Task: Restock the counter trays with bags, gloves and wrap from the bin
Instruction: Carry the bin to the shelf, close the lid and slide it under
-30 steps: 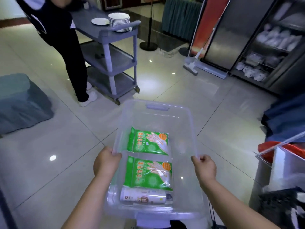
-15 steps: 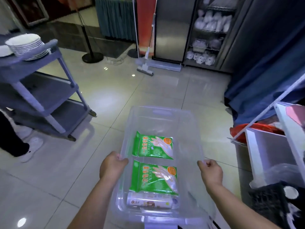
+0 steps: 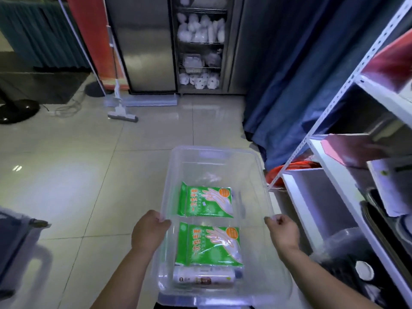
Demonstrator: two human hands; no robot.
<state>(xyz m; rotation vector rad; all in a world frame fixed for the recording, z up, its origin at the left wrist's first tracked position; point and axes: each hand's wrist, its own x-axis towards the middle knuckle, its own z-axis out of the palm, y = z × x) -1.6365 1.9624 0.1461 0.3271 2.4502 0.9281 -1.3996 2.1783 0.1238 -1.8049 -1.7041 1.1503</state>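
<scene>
The left hand (image 3: pixel 148 233) held the left rim of the clear bin (image 3: pixel 223 152), fingers curled over it. Inside lay two green glove packs (image 3: pixel 206 201) and a wrap roll (image 3: pixel 204 278). The right hand (image 3: pixel 283 233) pinched the right rim.

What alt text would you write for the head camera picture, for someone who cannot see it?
A person's left hand and right hand grip the side rims of a clear plastic bin carried above a tiled floor. Inside lie two green glove packs and a roll of wrap nearest the person. White shelving stands at right.
</scene>
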